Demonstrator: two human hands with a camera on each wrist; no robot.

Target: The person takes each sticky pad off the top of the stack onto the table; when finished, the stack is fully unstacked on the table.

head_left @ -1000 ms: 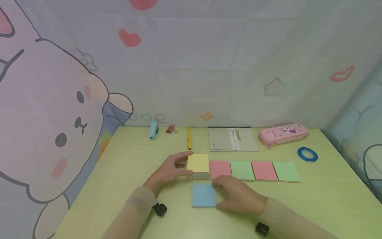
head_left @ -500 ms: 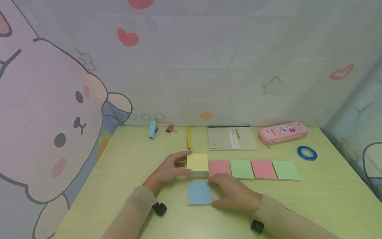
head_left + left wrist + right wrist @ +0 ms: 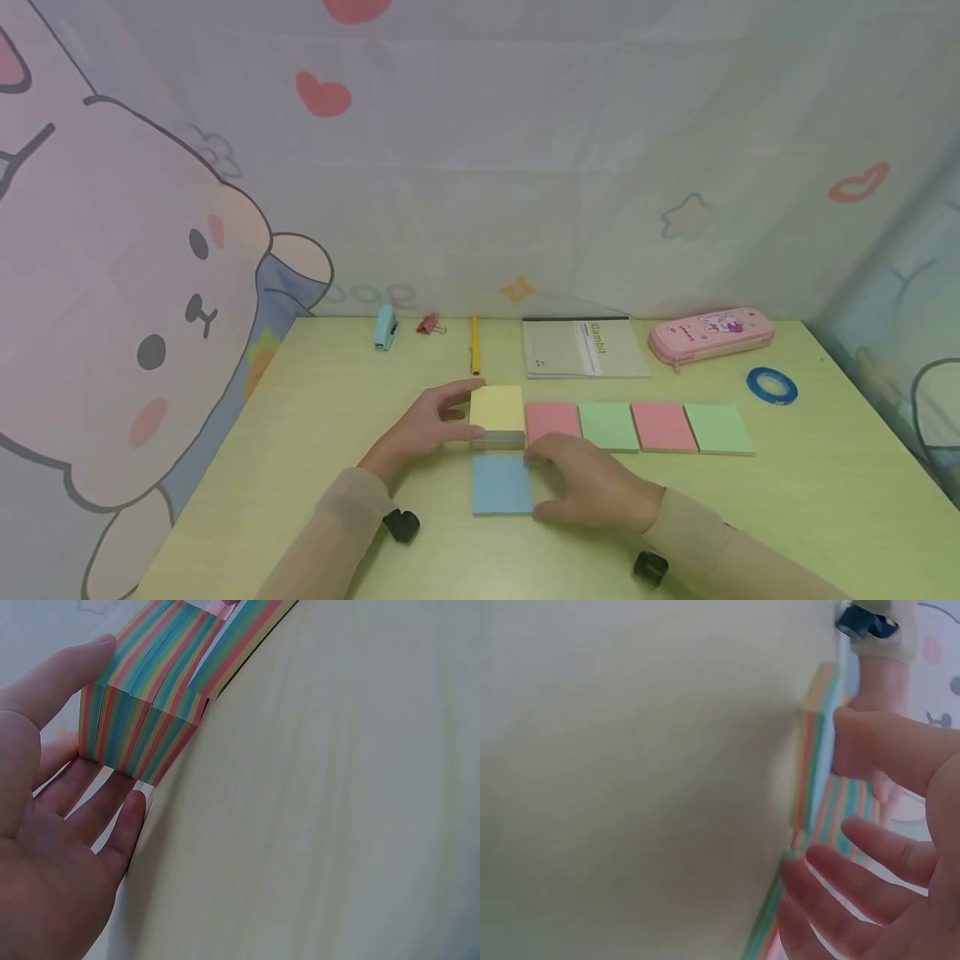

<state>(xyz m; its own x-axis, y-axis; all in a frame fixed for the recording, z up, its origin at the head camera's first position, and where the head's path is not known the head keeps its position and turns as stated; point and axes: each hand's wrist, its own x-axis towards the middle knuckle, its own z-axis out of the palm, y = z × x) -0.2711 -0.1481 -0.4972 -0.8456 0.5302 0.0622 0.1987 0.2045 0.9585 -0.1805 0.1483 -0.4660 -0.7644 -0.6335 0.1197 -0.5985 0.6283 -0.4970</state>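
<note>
Green table, left hand gripping note stack, right hand seemingly flat beside blue pad

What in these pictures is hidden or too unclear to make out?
- Head view: the right hand covers the right edge of the blue pad, so finger contact there is hidden.
- Head view: print on the notebook is too small to read beyond its title.
- Right wrist view: the striped stack is blurred and cut off by the frame's bottom edge.
- Left wrist view: the left hand hides the stack's far side.
</note>
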